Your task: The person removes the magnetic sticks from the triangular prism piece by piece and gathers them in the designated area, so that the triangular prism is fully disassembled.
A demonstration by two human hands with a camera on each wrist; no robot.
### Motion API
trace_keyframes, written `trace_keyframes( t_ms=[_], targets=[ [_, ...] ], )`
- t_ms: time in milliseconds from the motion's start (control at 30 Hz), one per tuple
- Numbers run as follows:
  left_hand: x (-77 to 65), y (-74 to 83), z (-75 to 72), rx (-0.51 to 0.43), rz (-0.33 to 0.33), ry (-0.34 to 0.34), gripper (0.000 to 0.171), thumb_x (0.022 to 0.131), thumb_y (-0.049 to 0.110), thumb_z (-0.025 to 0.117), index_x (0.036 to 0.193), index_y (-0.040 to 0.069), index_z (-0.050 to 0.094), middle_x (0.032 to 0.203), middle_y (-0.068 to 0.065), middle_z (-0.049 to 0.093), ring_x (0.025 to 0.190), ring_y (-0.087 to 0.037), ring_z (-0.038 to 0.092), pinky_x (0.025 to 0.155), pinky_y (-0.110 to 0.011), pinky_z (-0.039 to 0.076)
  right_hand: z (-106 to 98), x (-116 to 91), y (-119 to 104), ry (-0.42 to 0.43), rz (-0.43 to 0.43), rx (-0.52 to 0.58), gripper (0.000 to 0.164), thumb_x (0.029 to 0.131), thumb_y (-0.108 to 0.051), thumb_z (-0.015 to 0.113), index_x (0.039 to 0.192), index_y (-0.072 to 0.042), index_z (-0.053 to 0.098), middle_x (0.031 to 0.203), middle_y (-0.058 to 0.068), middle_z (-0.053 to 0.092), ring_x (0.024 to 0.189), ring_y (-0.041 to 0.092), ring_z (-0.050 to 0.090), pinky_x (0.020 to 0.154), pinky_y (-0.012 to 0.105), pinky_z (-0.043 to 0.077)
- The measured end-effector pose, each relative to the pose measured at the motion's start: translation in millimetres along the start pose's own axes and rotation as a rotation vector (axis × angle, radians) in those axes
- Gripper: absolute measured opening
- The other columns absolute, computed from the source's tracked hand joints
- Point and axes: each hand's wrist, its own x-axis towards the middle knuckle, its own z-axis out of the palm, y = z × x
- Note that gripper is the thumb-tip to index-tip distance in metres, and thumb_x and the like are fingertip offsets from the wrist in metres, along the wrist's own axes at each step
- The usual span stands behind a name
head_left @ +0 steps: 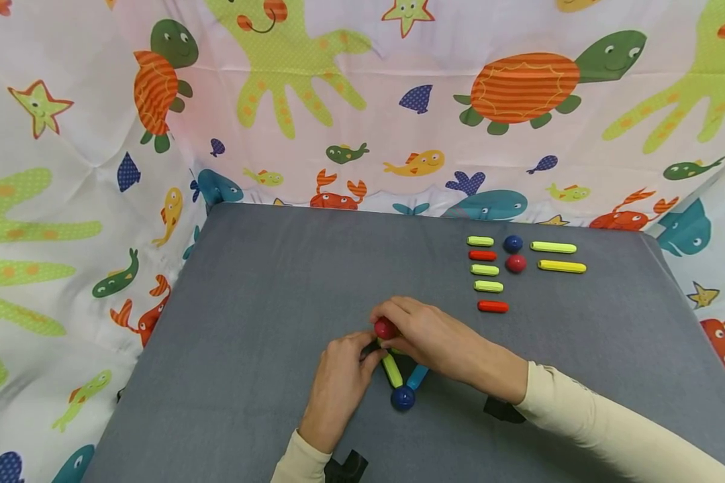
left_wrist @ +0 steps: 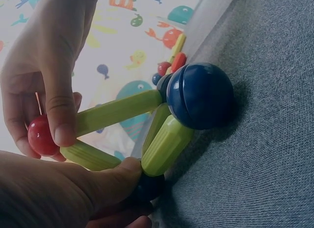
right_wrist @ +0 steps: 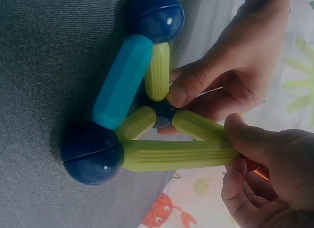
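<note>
A small frame of balls and ribbed sticks stands on the grey table. Its base has a dark blue ball (head_left: 403, 398) at the near corner, joined to a light blue stick (right_wrist: 122, 81) and a yellow-green stick (head_left: 392, 371). Two more yellow-green sticks (right_wrist: 179, 155) slope up to a red ball (head_left: 385, 328) at the top. My right hand (head_left: 441, 339) holds that red ball and the stick ends below it between thumb and fingers. Lower down, my left hand (head_left: 341, 376) pinches another dark blue ball (left_wrist: 148, 188) at a base corner, partly hidden by the thumb.
Several short yellow-green sticks (head_left: 485, 270) and red sticks (head_left: 493, 306) lie in a column at the back right. Beside them are a blue ball (head_left: 513, 243), a red ball (head_left: 516, 263) and two longer yellowish sticks (head_left: 562, 266). A sea-animal curtain (head_left: 362, 80) borders the table.
</note>
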Motion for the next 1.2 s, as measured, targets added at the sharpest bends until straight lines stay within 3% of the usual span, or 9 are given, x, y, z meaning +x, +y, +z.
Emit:
trace_keyframes(
  t_ms=[233, 433, 667, 900, 1200],
  targets=[
    [1.0, 0.8, 0.7, 0.012, 0.009, 0.007, 0.008, 0.093, 0.019, 0.084, 0.100, 0.016, 0.080, 0.084, 0.003, 0.074, 0.062, -0.003, 0.058, 0.054, -0.021, 0.047, 3.1, -3.4, 2.2, 0.019, 0.011, 0.024, 0.040, 0.095, -0.011, 0.082, 0.128, -0.010, 0.062, 0.116, 0.002, 0.066, 0.099, 0.012, 0.065, 0.084, 0.030, 0.061],
    [1.1, 0.5, 0.8, 0.005, 0.008, 0.007, 0.018, 0.094, 0.019, 0.083, 0.110, 0.013, 0.082, 0.100, -0.001, 0.080, 0.079, -0.011, 0.073, 0.064, -0.026, 0.057, -5.5, -5.7, -0.5, 0.051, 0.089, 0.043, 0.042, 0.097, -0.015, 0.080, 0.130, -0.014, 0.055, 0.110, -0.001, 0.063, 0.090, 0.010, 0.063, 0.078, 0.027, 0.060],
    [1.0, 1.1, -0.1, 0.010, -0.017, -0.013, 0.023, 0.095, 0.021, 0.082, 0.115, 0.011, 0.081, 0.106, -0.004, 0.080, 0.086, -0.016, 0.076, 0.068, -0.029, 0.060, -18.1, -10.9, 2.1, 0.100, 0.133, 0.017, 0.042, 0.095, -0.020, 0.082, 0.129, -0.016, 0.056, 0.106, -0.004, 0.061, 0.087, 0.007, 0.060, 0.075, 0.026, 0.058],
    [0.3, 1.8, 0.7, 0.023, -0.025, -0.006, 0.026, 0.095, 0.022, 0.082, 0.118, 0.009, 0.080, 0.110, -0.007, 0.079, 0.092, -0.021, 0.076, 0.073, -0.035, 0.062, -25.8, -30.3, 15.8, 0.144, 0.150, -0.019, 0.051, 0.088, -0.019, 0.089, 0.129, -0.016, 0.059, 0.106, -0.006, 0.062, 0.088, 0.011, 0.060, 0.075, 0.025, 0.057],
    [-1.6, 3.7, -0.2, 0.020, -0.050, -0.018, 0.029, 0.096, 0.023, 0.081, 0.122, 0.009, 0.079, 0.114, -0.008, 0.079, 0.097, -0.022, 0.077, 0.076, -0.037, 0.062, -34.5, -68.4, 46.5, 0.187, 0.241, -0.074, 0.055, 0.085, -0.029, 0.090, 0.133, -0.019, 0.065, 0.105, -0.008, 0.064, 0.085, 0.010, 0.058, 0.067, 0.025, 0.053]
  ],
)
